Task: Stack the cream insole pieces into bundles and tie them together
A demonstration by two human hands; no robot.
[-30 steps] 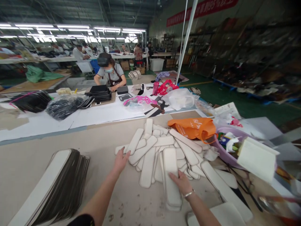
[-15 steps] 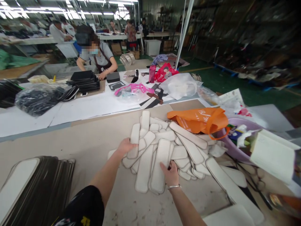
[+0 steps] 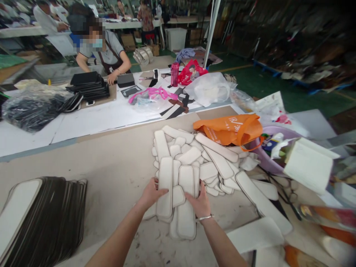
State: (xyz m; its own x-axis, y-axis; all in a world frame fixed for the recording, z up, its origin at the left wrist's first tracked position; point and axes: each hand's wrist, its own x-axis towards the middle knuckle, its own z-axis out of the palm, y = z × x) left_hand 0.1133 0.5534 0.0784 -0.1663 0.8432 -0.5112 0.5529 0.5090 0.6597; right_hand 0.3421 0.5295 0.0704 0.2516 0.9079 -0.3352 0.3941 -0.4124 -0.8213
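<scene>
Several flat white panels [image 3: 189,155] with rounded corners and dark edges lie in a loose heap on the brown-covered table. My left hand [image 3: 151,194] grips the left edge of a long white panel [image 3: 166,185], thumb on top and fingers mostly hidden. On the right, my right hand [image 3: 199,200], with a bracelet at the wrist, holds overlapping long panels [image 3: 187,215] by their side, its thumb lying across the top one. A short panel [image 3: 178,195] sits between the two hands.
At the left stands a dense row of dark-edged panels [image 3: 55,218]. An orange bag [image 3: 230,128] and a purple basin [image 3: 267,159] with a white box [image 3: 308,167] border the heap. Across the table a co-worker [image 3: 102,55] works beside a black stack [image 3: 89,87].
Both hands have drawn panels toward me, out of the heap's near side. My left hand has moved nearer and now grips a different panel. The view has tilted down.
</scene>
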